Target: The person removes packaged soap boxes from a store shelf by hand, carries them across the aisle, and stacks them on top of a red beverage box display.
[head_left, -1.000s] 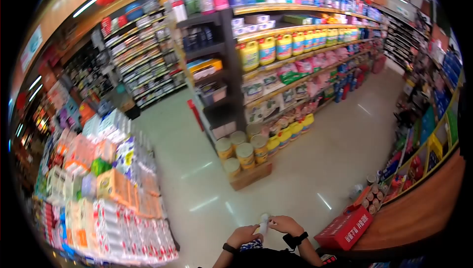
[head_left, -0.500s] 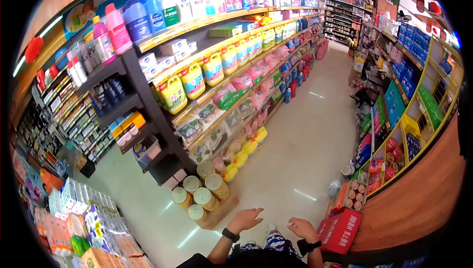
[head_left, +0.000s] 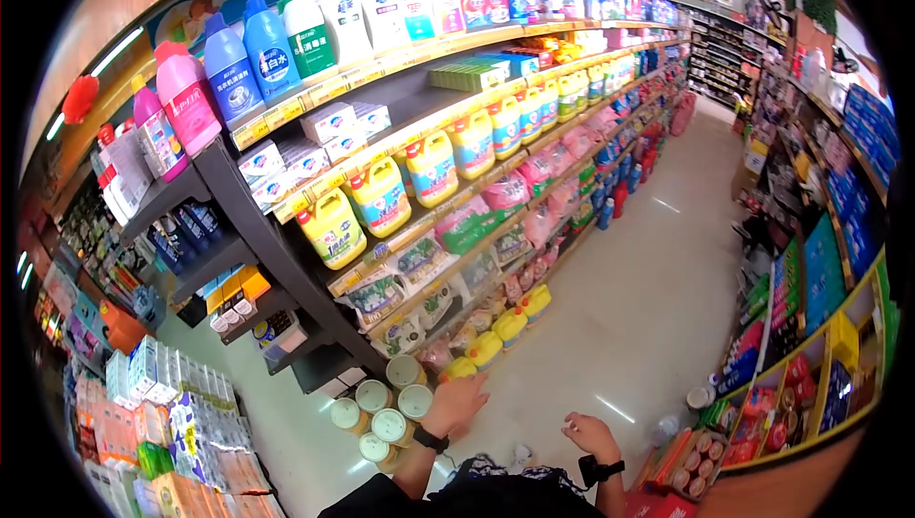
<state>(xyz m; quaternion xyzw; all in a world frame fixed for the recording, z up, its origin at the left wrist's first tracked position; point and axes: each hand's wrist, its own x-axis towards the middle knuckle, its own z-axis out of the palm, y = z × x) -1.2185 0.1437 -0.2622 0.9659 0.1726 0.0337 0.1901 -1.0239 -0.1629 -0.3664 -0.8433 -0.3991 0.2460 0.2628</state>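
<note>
Left hand: bare; slim black wristband. Right hand: bare; bulkier black watch-like band. Top: plain black, forearms uncovered. Legwear: dark-and-white patterned.

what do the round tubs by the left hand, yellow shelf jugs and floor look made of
Round tubs: perhaps plastic or coated card, pale, flat-topped, matt; too small to tell.
Yellow jugs: likely smooth plastic, given their moulded, rounded shape.
Floor: perhaps tile or polished stone, glossy, with bright reflections.
</note>
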